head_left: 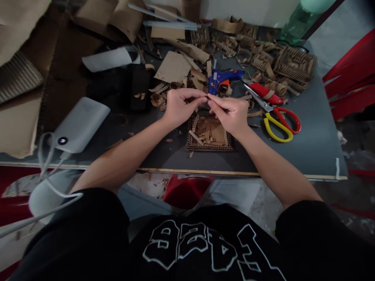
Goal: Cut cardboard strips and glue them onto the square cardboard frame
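Observation:
My left hand and my right hand meet fingertip to fingertip above the desk, both closed in a pinch. What they hold between the tips is too small and dark to make out. Just below them lies a square corrugated cardboard tray with layered walls. Several cardboard strips rest loosely inside it. Beyond my fingers a blue glue gun with an orange trigger lies on its side. Scissors with one red and one yellow handle lie to the right of my right hand.
Cardboard scraps cover the back of the desk. A finished-looking cardboard piece sits at the back right, near a green bottle. On the left are a white power bank with a cable and a dark phone.

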`<state>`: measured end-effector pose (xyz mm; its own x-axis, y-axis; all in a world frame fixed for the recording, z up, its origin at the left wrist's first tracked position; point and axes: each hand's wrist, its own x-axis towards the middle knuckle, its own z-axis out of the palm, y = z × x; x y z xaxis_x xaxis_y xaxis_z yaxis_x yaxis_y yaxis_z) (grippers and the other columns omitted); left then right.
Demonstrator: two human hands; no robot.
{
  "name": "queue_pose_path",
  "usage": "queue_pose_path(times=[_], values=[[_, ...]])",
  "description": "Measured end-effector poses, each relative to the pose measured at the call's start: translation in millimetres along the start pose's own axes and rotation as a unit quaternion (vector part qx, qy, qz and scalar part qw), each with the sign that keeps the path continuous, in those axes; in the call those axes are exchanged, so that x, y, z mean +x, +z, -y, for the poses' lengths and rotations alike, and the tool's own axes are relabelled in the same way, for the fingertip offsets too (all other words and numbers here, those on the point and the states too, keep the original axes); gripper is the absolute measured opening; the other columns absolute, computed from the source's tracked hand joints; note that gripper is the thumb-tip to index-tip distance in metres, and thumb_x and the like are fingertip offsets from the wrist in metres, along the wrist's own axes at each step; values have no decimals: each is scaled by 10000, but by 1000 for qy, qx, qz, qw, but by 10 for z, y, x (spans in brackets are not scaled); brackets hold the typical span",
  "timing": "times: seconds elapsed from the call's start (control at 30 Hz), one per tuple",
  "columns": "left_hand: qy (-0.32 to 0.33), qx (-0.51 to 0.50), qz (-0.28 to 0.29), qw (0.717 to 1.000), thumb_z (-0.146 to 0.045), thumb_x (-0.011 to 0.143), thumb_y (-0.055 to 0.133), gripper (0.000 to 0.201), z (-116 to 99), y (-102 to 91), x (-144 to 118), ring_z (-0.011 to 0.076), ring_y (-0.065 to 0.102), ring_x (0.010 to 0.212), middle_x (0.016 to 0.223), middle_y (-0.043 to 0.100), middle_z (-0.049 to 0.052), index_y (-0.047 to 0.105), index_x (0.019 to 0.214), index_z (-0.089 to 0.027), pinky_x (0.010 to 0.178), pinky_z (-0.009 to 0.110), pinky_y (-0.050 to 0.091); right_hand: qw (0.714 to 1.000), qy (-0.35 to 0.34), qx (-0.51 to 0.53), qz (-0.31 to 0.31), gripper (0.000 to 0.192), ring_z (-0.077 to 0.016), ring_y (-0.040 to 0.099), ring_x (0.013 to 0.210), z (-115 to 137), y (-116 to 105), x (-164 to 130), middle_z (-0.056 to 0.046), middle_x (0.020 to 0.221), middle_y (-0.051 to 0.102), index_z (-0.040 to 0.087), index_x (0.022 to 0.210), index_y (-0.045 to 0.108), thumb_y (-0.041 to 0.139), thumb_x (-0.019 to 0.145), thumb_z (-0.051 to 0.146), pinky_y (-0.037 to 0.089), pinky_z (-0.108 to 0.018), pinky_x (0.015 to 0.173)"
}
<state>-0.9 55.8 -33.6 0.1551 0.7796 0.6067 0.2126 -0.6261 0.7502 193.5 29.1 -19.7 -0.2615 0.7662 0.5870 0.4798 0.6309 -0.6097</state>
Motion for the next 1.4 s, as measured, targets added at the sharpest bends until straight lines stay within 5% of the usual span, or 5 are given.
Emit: queue_pose_path(times=[0.43, 0.8, 1.13, 1.3, 1.4], values=[[-2, 59, 6, 998, -528, 958, 632, 356, -165, 28, -40, 138, 759, 812, 924, 820, 37, 796, 924, -214, 651, 233, 578, 998, -47, -51, -11, 303, -157, 733, 676, 19, -9, -27, -2, 753, 791, 256, 1130, 820, 571, 1004, 373, 552, -291, 652], [3, 3, 18, 1000, -492, 919, 709, 259, 3, 0, -15, 115, 709, 630, 882, 811, -1, 804, 1046, -287, 619, 256, 594, 989, 70, 124, -27, 363, -118, 632, 480, 18, 43, -40, -6, 694, 761, 224, 1093, 825, 637, 956, 503, 549, -258, 493], [-21, 7, -8, 1000, -652, 869, 690, 431, -25, 23, -6, 120, 719, 643, 822, 810, 17, 815, 926, -243, 572, 228, 561, 995, 75, 66, -22, 423, -155, 718, 622, -23, 24, -22, -27, 775, 783, 224, 1118, 817, 586, 983, 551, 606, -292, 613], [-27, 5, -26, 999, -635, 894, 669, 426, -10, 36, -21, 121, 725, 650, 750, 783, 16, 781, 891, -224, 611, 229, 578, 992, 81, -67, -66, 451, -166, 717, 689, -92, -327, 121, -42, 866, 791, 221, 1111, 793, 562, 987, 589, 582, -304, 655], [-32, 4, -24, 999, -624, 917, 644, 418, 9, 32, -16, 125, 734, 683, 740, 773, 17, 762, 899, -223, 646, 236, 592, 963, 134, -233, 6, 395, -215, 722, 756, -37, -766, 201, -68, 851, 780, 201, 1005, 805, 667, 922, 562, 575, -380, 734]])
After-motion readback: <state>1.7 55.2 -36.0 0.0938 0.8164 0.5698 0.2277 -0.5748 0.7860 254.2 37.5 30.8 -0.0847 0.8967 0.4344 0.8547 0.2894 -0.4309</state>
